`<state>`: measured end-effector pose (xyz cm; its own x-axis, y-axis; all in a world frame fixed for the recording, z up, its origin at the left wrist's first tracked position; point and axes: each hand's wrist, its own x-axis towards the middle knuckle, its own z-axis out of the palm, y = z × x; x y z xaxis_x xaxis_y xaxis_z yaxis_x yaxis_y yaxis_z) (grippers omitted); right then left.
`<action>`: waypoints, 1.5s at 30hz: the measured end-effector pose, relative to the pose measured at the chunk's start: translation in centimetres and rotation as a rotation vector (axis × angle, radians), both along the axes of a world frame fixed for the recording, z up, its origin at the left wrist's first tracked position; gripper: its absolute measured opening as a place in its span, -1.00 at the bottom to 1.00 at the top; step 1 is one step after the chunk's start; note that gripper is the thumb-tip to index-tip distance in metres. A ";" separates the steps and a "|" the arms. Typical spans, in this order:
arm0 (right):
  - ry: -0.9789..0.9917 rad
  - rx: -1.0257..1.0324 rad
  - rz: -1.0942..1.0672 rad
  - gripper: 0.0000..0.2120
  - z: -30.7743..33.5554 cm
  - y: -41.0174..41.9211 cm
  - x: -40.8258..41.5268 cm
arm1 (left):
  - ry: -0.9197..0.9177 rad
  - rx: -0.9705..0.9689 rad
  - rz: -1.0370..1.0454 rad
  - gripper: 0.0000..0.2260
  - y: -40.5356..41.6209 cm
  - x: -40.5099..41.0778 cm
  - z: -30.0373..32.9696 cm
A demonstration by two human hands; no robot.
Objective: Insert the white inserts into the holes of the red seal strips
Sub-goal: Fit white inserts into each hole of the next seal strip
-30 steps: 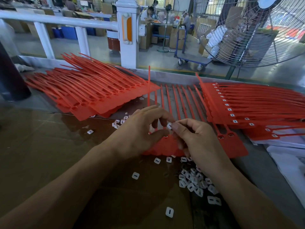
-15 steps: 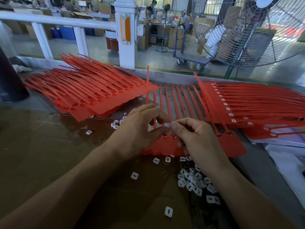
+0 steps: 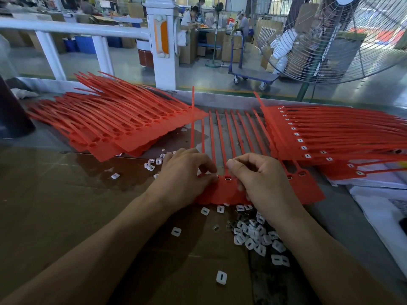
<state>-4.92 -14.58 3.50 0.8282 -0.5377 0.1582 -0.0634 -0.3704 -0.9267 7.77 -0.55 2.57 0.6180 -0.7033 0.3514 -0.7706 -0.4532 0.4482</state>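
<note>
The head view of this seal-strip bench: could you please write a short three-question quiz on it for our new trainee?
1. True or false: the stack of red seal strips at far left already carries white inserts.
2. Where does the main pile of loose white inserts lie? A) under the right forearm B) beside the floor fan C) on the left stack
3. Fill in: both the left hand and the right hand work on the row of red ____ between the stacks.

Key: 1 false; 2 A; 3 seal strips.

Both forearms and hands are bare, with no sleeves showing.
</note>
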 end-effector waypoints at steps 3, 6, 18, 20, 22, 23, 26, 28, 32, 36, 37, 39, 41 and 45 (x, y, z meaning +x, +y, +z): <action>0.011 -0.017 0.001 -0.86 0.0 0.0 0.0 | 0.024 0.015 0.018 -0.88 -0.1 0.0 0.0; 0.016 -0.024 0.012 -0.86 0.0 0.0 -0.1 | 0.038 0.026 0.024 -0.87 -0.2 -0.1 0.0; 0.024 -0.167 -0.032 -0.86 0.0 0.2 -0.4 | 0.120 0.008 -0.016 -0.84 0.1 0.1 0.3; 0.030 -0.234 -0.045 -0.87 0.0 0.1 -0.3 | 0.125 -0.025 -0.017 -0.86 0.4 0.3 0.4; 0.045 -0.314 -0.032 -0.89 0.0 0.1 -0.2 | 0.121 -0.059 0.024 -0.89 0.7 0.6 0.5; 0.061 -0.369 -0.016 -0.88 -0.1 0.1 -0.2 | 0.118 -0.070 0.054 -0.90 0.8 0.7 0.5; 0.124 -0.540 0.049 -0.80 -0.2 0.2 -0.1 | 0.113 -0.057 0.151 -0.90 1.1 1.1 0.5; 0.163 -0.621 0.089 -0.75 -0.3 0.3 0.0 | 0.131 -0.017 0.198 -0.87 1.3 1.3 0.4; 0.246 -0.765 0.146 -0.66 -0.4 0.6 0.1 | 0.157 0.020 0.216 -0.81 1.5 1.3 0.4; 0.311 -0.842 0.160 -0.62 -0.5 0.6 0.3 | 0.156 0.063 0.198 -0.81 1.4 1.1 0.5; 0.318 -0.837 0.157 -0.62 -0.5 0.6 0.3 | 0.160 0.076 0.191 -0.81 1.4 1.1 0.5; 0.321 -0.819 0.150 -0.63 -0.5 0.6 0.4 | 0.164 0.098 0.178 -0.81 1.4 1.1 0.6; 0.332 -0.812 0.145 -0.64 -0.6 0.6 0.5 | 0.160 0.114 0.171 -0.80 1.4 1.2 0.5; 0.335 -0.771 0.115 -0.66 -0.7 0.7 0.6 | 0.162 0.138 0.158 -0.82 1.4 1.2 0.6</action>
